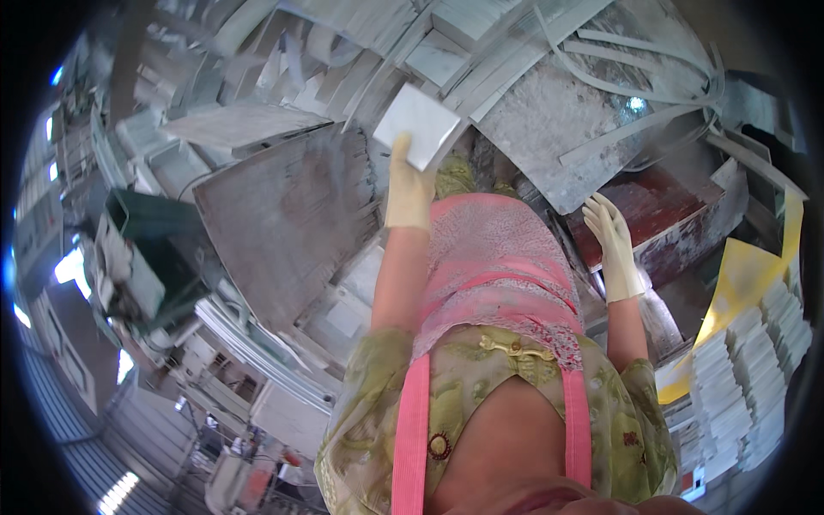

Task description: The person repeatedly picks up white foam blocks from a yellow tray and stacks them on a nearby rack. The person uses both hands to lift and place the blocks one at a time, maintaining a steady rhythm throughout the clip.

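White tile [422,123] sits at the upper centre of the frame, held up in the left hand [409,184], whose gloved thumb lies flat across the near part of its face; the other fingers are hidden behind it. Right of centre, the gloved right hand [610,240] is spread long, its fingers extended and close together, just beside the lower corner of a grey board [549,129]; I cannot tell whether they touch. Among the containers, a dark green bin [176,236] stands at the left of the frame, with pale lumps [129,270] at its near side, though whether they lie inside or in front is unclear. A red box [657,210], scuffed and dusty, sits beyond the right hand; its inside is hard to read. The tile is roughly square, smooth and bright, with a crisp edge and a thin side showing, and it is held tilted. Left of the pink apron [506,257] leans or lies a broad brown board [287,219], dulled with dust. Pale strips [631,56] curve across the upper right, and white stacks [742,378] line the lower right beside a yellow sheet [742,279]. Ribbed roofing [94,421] and a bright lamp [118,493] show at the lower left.
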